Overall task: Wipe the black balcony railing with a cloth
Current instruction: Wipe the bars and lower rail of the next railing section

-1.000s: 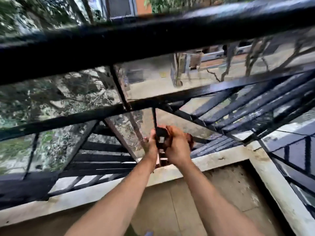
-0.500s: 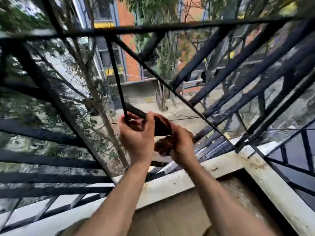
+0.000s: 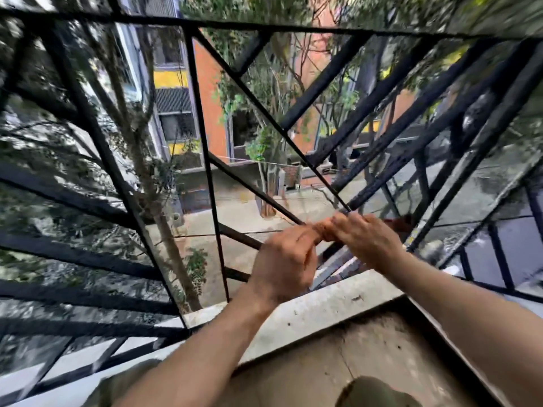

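The black railing (image 3: 86, 121) is painted rough, its slanted bars crossing ahead of me. My rust-brown cloth (image 3: 322, 230) sits bunched on a thin diagonal bar. My left hand (image 3: 283, 261) and right hand (image 3: 365, 242) meet there, knuckles touching, both gripping it.

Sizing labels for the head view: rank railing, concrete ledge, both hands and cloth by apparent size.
Largest first: railing; concrete ledge; left hand and right hand, about alike, so unranked; cloth, only a small part showing.
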A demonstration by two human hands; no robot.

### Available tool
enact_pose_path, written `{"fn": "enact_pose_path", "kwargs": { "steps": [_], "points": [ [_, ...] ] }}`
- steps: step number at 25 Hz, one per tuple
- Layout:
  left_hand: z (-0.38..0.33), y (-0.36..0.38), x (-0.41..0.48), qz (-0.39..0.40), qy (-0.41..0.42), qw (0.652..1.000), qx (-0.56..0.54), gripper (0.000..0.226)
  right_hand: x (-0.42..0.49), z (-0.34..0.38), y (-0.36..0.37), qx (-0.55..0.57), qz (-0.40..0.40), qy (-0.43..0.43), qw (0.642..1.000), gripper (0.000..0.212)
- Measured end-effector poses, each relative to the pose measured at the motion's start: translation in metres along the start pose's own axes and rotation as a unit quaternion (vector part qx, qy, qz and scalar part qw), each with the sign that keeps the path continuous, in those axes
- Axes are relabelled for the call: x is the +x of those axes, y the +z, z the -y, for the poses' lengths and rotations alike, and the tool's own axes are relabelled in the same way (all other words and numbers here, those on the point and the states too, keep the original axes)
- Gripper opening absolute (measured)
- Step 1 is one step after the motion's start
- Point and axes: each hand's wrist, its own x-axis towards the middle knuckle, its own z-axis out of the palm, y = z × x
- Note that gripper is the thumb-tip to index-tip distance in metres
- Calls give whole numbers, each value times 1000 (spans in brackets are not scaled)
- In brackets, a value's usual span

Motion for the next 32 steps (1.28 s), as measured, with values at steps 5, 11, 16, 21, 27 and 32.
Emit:
{"fn": "enact_pose_path", "kwargs": {
  "steps": [5, 11, 16, 21, 27, 32],
  "points": [
    [6, 25, -50, 19, -118, 992, -43, 15, 15, 69, -12, 34, 129, 77, 988, 50],
    [28, 20, -64, -69, -268, 959, -57, 18, 15, 34, -14, 57, 96, 177, 978, 72],
    [46, 5, -56, -135, -360, 915, -125, 20, 55, 196, -64, 574, 11, 479, 664, 93],
    [50, 5, -57, -140, -413, 874, -213, 30, 29, 159, -27, 385, 58, 222, 894, 44],
    [58, 0, -77, -115, -390, 887, -219, 28, 48, 176, -25, 299, 258, 169, 903, 22],
    [66, -31, -85, -217, -354, 879, -233, 28, 37, 110, -17, 259, 158, 159, 939, 33]
  ]
}}
